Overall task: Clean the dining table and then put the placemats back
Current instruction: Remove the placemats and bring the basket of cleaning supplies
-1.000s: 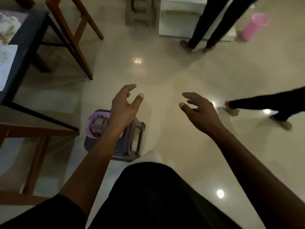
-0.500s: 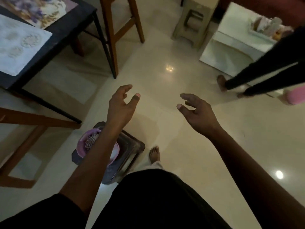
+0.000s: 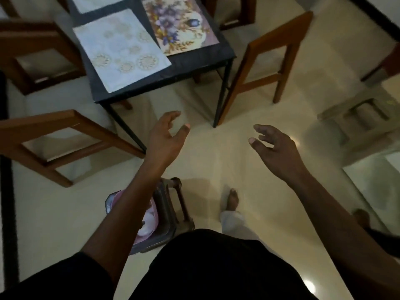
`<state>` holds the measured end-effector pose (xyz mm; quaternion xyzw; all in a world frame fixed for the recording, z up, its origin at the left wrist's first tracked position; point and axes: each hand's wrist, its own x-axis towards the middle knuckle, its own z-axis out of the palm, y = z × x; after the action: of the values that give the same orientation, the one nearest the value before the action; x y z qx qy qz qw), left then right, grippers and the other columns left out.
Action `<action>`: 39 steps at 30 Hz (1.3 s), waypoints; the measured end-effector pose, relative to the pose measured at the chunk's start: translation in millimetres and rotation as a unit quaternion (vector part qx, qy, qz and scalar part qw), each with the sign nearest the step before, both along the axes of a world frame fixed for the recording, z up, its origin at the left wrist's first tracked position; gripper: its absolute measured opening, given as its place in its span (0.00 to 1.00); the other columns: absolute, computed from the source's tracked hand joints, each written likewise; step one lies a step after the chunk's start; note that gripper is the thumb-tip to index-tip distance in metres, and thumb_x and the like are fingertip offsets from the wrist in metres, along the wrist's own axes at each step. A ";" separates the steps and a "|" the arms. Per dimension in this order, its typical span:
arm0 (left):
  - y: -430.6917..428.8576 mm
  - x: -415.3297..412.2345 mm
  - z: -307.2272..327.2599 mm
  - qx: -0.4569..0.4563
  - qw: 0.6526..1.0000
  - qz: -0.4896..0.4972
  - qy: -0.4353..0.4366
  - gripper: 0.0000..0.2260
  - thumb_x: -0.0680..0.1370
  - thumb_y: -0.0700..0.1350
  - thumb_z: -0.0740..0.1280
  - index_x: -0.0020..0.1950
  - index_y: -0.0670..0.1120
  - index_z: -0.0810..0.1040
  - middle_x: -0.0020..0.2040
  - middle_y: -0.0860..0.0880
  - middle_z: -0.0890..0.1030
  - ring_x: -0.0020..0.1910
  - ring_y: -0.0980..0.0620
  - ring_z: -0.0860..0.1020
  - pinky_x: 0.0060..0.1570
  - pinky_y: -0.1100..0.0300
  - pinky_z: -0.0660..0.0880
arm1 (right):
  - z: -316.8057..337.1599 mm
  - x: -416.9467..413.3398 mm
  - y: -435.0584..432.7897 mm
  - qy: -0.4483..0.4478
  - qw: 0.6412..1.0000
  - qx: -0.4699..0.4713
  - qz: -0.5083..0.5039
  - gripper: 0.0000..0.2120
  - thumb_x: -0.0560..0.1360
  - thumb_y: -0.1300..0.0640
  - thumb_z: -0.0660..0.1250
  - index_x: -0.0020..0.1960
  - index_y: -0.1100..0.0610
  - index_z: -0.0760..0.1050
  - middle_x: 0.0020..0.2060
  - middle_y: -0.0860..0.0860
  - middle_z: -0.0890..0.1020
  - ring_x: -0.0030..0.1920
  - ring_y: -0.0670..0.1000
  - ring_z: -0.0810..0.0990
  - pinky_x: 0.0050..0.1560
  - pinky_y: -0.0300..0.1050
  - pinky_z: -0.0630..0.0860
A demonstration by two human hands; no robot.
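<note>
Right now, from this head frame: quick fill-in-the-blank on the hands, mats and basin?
1. The left hand and the right hand both hold ____.
2. On the table, the nearer white placemat lies to the ____ of the floral placemat.
3. The basin beneath the left forearm is coloured ____.
Missing words: nothing; left; pink.

The dark-topped dining table (image 3: 194, 61) on thin black legs stands beyond the fingers (image 3: 173, 115) of the left hand (image 3: 165, 141), untouched. A pale placemat (image 3: 121, 50) with lacy rounds lies flat nearest them, and a floral placemat (image 3: 179, 24) lies just beside it, farther off.
</note>
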<state>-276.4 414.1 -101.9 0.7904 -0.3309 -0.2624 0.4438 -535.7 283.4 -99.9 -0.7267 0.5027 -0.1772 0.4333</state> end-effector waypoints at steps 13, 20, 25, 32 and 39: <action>-98.7 20.6 5.8 0.009 0.980 0.199 0.020 0.25 0.78 0.62 0.69 0.73 0.54 0.75 0.72 0.50 0.78 0.71 0.51 0.75 0.67 0.42 0.78 | 8.9 106.5 -199.3 0.018 0.977 -0.002 0.212 0.21 0.81 0.47 0.71 0.73 0.48 0.76 0.67 0.44 0.80 0.65 0.41 0.77 0.52 0.27 0.68; -139.8 81.4 -4.2 0.007 0.966 0.258 0.019 0.22 0.81 0.57 0.71 0.74 0.52 0.76 0.71 0.51 0.78 0.70 0.53 0.76 0.69 0.45 0.76 | -1.9 187.4 -259.4 0.003 0.964 0.018 0.264 0.23 0.82 0.49 0.70 0.75 0.52 0.74 0.70 0.50 0.80 0.70 0.48 0.78 0.47 0.31 0.77; -189.2 158.5 -8.6 0.004 0.970 0.243 0.030 0.22 0.82 0.54 0.71 0.74 0.51 0.75 0.73 0.51 0.77 0.69 0.53 0.76 0.65 0.53 0.76 | 0.2 253.0 -306.3 0.001 0.971 0.024 0.236 0.23 0.82 0.52 0.70 0.76 0.54 0.74 0.72 0.47 0.78 0.70 0.47 0.78 0.62 0.35 0.75; -265.3 262.9 -11.5 0.049 0.981 0.177 0.069 0.25 0.81 0.56 0.72 0.76 0.50 0.75 0.76 0.51 0.76 0.72 0.50 0.75 0.64 0.54 0.75 | -0.4 330.2 -366.2 0.033 0.984 0.053 0.169 0.23 0.82 0.50 0.71 0.75 0.54 0.74 0.71 0.49 0.79 0.68 0.48 0.78 0.59 0.42 0.76; -327.7 335.7 -34.5 0.039 0.953 0.211 0.213 0.24 0.81 0.52 0.72 0.74 0.43 0.77 0.72 0.44 0.79 0.68 0.46 0.78 0.69 0.46 0.76 | -22.7 389.4 -411.2 0.057 0.986 0.112 0.111 0.24 0.81 0.48 0.72 0.75 0.51 0.73 0.70 0.50 0.79 0.66 0.51 0.78 0.61 0.53 0.81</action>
<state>59.3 86.4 -136.4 0.7847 -0.0437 -0.3380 0.5177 -146.3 -127.8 -122.6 -0.7338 0.4595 -0.0282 0.4996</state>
